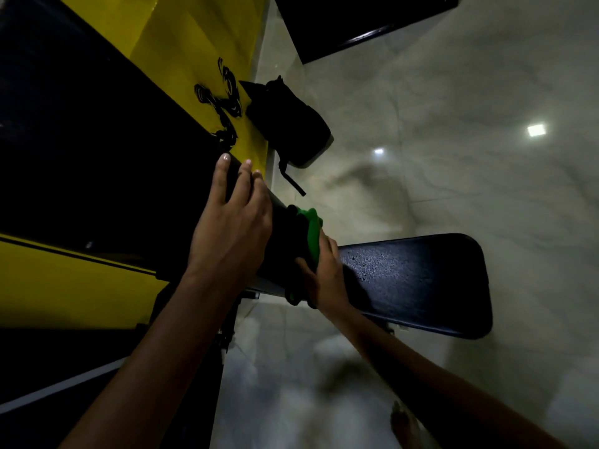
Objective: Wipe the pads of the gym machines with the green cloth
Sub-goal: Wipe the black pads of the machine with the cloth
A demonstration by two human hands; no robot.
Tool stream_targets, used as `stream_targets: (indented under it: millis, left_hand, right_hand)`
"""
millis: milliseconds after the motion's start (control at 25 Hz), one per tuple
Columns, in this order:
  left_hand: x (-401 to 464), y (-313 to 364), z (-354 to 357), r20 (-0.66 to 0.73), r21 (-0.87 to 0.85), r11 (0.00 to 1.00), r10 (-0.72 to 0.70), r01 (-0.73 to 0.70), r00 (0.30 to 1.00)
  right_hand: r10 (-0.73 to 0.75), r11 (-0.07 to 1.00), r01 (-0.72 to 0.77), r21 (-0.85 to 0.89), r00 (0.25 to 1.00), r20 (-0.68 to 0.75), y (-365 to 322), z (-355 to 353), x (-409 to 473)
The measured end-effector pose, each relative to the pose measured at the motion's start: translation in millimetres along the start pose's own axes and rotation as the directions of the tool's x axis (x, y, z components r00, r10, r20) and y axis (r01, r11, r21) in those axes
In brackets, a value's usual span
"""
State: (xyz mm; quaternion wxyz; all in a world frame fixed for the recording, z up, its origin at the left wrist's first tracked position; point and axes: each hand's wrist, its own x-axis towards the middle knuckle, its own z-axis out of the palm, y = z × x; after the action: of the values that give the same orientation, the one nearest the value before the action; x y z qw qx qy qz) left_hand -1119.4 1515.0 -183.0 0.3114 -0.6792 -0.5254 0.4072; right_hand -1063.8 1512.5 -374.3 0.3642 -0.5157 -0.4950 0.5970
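A view from a head camera, looking steeply down in dim light. A pale, glossy tiled floor [453, 173] fills the right half, with two bright reflections of ceiling lights on it. A yellow and black wall [181, 37] runs down the left side. A long black bench pad [421, 280] stretches from the wall side out to the right, its rounded end over the floor; a second, inclined black pad [252, 202] rises from it toward the upper left. A black bag [288, 124] lies on the floor against the wall, with coiled black cords [223, 98] beside it on the yellow surface. The left hand [233, 228] lies on the inclined pad with fingers straight and spread, gripping nothing. The right hand [321, 273] presses a green cloth [311, 234] against the place where the two pads meet, its thumb and fingers curled around the bunched cloth. A bare foot [402, 422] shows at the bottom edge.
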Motion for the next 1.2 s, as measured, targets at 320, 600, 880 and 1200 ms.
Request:
stream_targets:
  millis: [320,600,880,1200]
  left_hand:
    - [7,13,3,0.028,0.006,0.999,0.031,-0.031,0.999]
    - [7,15,6,0.029,0.007,1.0,0.012,-0.012,0.999]
    - [10,19,12,0.054,0.021,1.0,0.019,-0.02,0.998]
    - [6,20,11,-0.081,-0.099,0.995,0.005,-0.013,0.997]
  right_hand:
    - [0.034,0.995,-0.03,0.093,0.999,-0.041,22,7,7]
    - [0.284,0.955,-0.282,0.094,0.959,-0.009,41,10,25]
    - [0.442,0.89,-0.454,0.053,0.884,0.152,64,8,49]
    - [0.122,0.972,-0.115,0.206,0.992,-0.023,38,-16,25]
